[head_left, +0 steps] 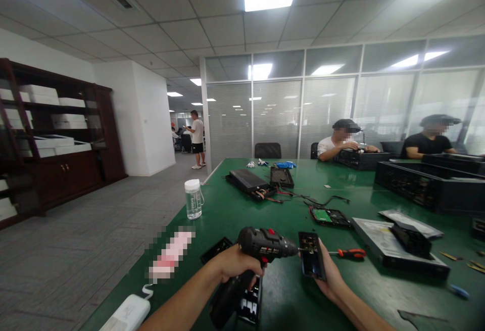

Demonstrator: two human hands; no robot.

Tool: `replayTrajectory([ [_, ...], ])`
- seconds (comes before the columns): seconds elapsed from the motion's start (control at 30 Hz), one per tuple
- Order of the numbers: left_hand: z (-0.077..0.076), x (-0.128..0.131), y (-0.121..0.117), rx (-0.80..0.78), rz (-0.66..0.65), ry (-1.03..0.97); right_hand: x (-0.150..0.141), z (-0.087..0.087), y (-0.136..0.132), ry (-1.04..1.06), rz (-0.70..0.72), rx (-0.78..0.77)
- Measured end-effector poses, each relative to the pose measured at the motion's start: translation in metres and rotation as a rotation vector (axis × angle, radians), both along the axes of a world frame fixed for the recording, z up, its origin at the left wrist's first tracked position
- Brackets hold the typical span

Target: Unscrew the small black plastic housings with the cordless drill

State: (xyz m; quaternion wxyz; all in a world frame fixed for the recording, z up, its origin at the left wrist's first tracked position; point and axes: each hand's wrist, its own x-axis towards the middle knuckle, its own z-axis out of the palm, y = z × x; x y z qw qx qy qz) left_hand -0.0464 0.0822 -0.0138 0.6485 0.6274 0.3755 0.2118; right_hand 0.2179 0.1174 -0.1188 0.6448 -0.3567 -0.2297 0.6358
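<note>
A clear plastic bottle [193, 202] stands near the left edge of the smooth green table [215, 204]. The left hand [238, 265] wraps its fingers around the grip of a black drill [267, 244], bit pointing right at a rectangular black casing [312, 257]. The right hand [331, 270], fingers partly hidden, supports the casing, long axis near upright. An orange-black screwdriver [351, 254] lies beyond.

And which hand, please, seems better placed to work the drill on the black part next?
Probably the left hand: it grips the drill by its handle, aimed toward the black part, while the right hand is occupied holding that part.
</note>
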Motion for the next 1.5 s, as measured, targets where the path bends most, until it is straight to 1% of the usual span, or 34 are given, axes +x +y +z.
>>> replayTrajectory([
  [0.17, 0.0017, 0.0003, -0.0007, -0.033, 0.007, 0.017, -0.0003, 0.001, -0.0018, 0.001, 0.01, -0.002],
  [0.4, 0.0035, 0.0005, -0.0017, -0.05, 0.014, 0.021, -0.0015, 0.0013, -0.0004, 0.006, -0.017, -0.01],
  [0.7, 0.0044, 0.0012, -0.003, -0.037, 0.03, 0.037, -0.0001, -0.001, 0.0, 0.014, -0.004, 0.006],
  [1.03, 0.0033, 0.0, -0.0017, -0.006, -0.017, -0.005, -0.0008, 0.0015, -0.0011, 0.006, -0.013, -0.005],
  [1.5, 0.0002, -0.0004, -0.0001, 0.009, -0.008, -0.007, -0.0005, -0.0012, 0.0002, 0.006, 0.004, 0.004],
])
